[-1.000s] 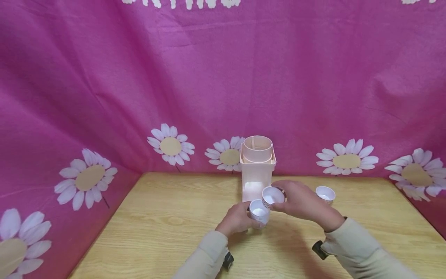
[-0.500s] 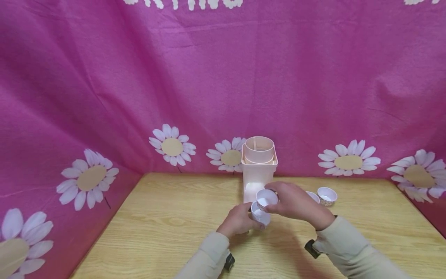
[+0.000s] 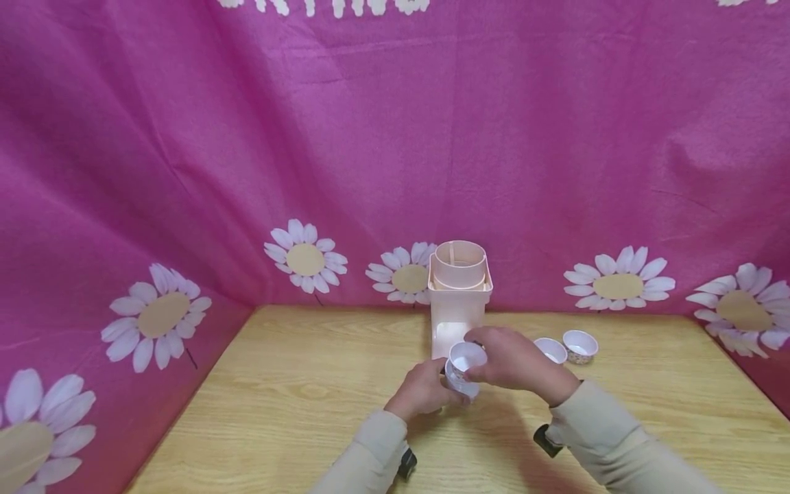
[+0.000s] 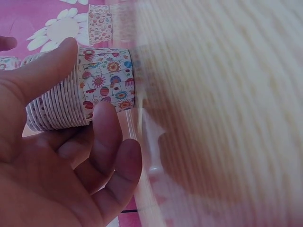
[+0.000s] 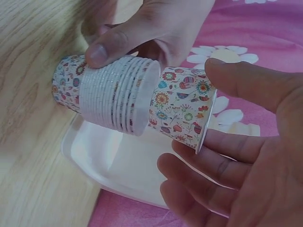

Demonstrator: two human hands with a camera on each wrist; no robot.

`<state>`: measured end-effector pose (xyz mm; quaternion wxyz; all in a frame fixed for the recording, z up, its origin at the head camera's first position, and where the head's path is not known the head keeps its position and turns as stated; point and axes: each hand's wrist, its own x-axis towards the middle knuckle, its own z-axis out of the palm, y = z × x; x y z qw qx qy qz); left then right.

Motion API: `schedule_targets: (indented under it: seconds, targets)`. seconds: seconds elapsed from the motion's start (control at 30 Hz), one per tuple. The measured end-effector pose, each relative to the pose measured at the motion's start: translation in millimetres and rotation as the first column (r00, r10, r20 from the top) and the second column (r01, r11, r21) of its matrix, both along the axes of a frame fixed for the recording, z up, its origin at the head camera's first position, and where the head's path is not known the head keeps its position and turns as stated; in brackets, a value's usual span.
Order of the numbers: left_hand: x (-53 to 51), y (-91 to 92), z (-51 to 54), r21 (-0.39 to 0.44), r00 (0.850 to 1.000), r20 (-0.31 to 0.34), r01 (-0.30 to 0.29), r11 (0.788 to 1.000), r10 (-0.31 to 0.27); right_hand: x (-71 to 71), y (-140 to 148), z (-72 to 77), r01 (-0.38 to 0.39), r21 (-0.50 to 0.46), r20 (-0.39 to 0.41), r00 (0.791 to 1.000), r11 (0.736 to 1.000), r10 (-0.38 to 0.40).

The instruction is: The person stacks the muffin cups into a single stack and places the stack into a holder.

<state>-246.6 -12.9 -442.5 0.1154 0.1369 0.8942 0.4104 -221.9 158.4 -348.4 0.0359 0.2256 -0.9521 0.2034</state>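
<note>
My left hand [image 3: 422,390] grips a nested stack of small paper cups [image 5: 113,94], printed with colourful flowers, over the table in front of the dispenser. In the right wrist view the stack's rims lie close together and its mouth faces the single paper cup [image 5: 180,106] of the same print. That cup is pinched by my right hand [image 3: 515,360] between thumb and fingers near its rim. Its base meets the stack's mouth; how far inside it sits is hard to tell. The left wrist view shows the thumb and fingers around the stack [image 4: 106,78].
A pale pink dispenser [image 3: 458,309] with a round open top stands behind the hands. Two more paper cups stand upright at the right, a nearer one [image 3: 551,350] and a farther one [image 3: 580,348]. A pink flowered cloth [image 3: 512,151] hangs behind the wooden table [image 3: 296,398].
My right hand has moved left and slightly down with its cup, over the stack's mouth. A second standing cup has come into view beside the right arm. My left hand has barely moved.
</note>
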Motion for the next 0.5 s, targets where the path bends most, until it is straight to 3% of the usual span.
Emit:
schedule_targets:
  seconds: [0.33, 0.5]
  targets:
    - [1.9, -1.2, -0.9, 0.018, 1.0, -0.005, -0.007, 1.0, 0.007, -1.9, 0.5, -5.7, -0.011, 0.004, 0.008, 1.0, 1.0, 0.011]
    - [1.5, -0.4, -0.6, 0.043, 0.999, 0.045, -0.01, 0.999, 0.008, -3.1, 0.2, -8.0, -0.004, -0.001, 0.009, 1.0, 1.0, 0.005]
